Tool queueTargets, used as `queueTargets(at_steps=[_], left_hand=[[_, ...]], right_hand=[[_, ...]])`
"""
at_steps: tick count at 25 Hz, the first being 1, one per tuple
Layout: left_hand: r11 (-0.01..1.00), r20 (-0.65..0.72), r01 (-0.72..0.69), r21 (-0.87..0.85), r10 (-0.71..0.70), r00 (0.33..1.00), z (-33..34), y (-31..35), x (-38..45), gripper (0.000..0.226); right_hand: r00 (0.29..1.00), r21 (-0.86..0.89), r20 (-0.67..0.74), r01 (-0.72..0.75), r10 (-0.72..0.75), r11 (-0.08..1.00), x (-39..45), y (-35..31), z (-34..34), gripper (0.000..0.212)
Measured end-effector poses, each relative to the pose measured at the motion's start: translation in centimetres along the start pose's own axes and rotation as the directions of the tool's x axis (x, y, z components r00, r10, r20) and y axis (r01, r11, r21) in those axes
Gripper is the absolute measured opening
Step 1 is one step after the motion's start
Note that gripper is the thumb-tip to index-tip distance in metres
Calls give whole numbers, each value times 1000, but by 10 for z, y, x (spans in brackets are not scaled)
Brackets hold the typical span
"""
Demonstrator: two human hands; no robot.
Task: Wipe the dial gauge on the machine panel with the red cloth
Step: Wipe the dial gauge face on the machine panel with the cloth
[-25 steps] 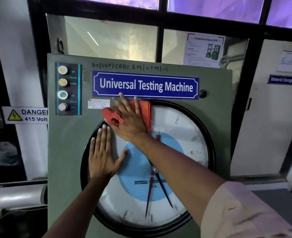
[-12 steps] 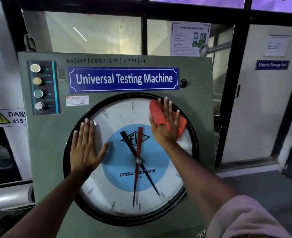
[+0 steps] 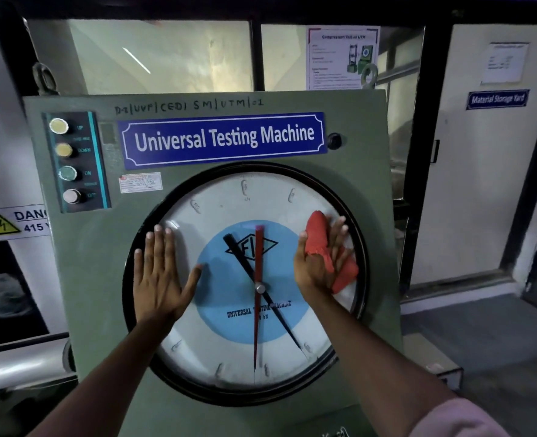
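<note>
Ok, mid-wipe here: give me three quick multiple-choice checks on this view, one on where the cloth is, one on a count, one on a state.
1. Where on the dial gauge is the red cloth?
A. right side of the face
B. bottom edge
C. over the centre hub

2. How many round buttons are on the control strip?
A. two
B. four
C. six

3. What is the left hand doing?
A. gripping a second cloth
B. pressing a button
C. lying flat and open on the glass

Answers:
1 A: the right hand presses the cloth near the gauge's right rim.
2 B: UP, DOWN, ON and OFF buttons run down the strip.
3 C: its fingers are spread on the left of the face, holding nothing.
</note>
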State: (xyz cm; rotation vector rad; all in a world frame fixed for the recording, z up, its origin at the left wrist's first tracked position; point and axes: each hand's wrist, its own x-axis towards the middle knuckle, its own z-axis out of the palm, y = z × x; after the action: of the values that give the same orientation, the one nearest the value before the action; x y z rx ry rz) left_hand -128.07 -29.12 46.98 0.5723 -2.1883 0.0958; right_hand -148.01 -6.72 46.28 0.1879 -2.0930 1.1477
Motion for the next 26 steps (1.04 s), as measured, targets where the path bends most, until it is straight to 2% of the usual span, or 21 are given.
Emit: queueTargets(at_steps=[3,5,7,9,10,11,12,14,16,18,19,20,23,26], left_hand=[[1000,-6,-19,3,19,1000,4,-3,2,98],[1000,-14,-26,0,26,1000,6,-8,2,99],[999,-25,-34,9,34,999,8,-12,1,99],[999,-31,-42,11,43,999,9,-14,1,99],[999,-36,-41,6,41,999,9,-15,1,99],[999,-39,-40,3,41,998,11,-15,1,98],[999,-44,-42,-2,42,998,12,-15,0,98],[999,-47,-40,-14,40,998,14,-14,2,98],[999,-41,-50,-17,49,998,15,-16,2,98],[998,-49,-52,-27,50,998,14,-21,1,99],[998,-51,-45,-35,43,998,14,-23,0,100],[999,-49,-38,-39,36,998,13,-26,-1,100],[998,-35,-47,-43,45,998,11,-34,-9,101],[997,2,-65,-51,65,998,5,-37,-18,101]], right_hand=[[986,-35,3,167,-167,985,16,-56,16,76],[944,-26,45,327,-326,945,6,-96,29,76],[828,-65,89,559,-553,826,-16,-107,38,75],[634,-71,181,771,-752,632,-21,-79,30,74],[554,-87,230,831,-800,550,-16,-57,21,74],[521,-121,275,852,-808,509,-10,-35,11,75],[550,-165,311,835,-775,526,-3,-16,1,74],[687,-213,301,725,-661,655,13,-5,-8,73],[833,-160,245,540,-496,827,18,-32,-3,75],[920,-54,182,362,-348,930,14,-79,8,77],[925,-22,168,349,-341,937,12,-100,14,78],[904,-21,164,403,-395,915,6,-116,20,78],[764,-75,203,636,-612,768,-21,-129,32,75],[613,-72,329,775,-718,628,-36,-108,23,75]])
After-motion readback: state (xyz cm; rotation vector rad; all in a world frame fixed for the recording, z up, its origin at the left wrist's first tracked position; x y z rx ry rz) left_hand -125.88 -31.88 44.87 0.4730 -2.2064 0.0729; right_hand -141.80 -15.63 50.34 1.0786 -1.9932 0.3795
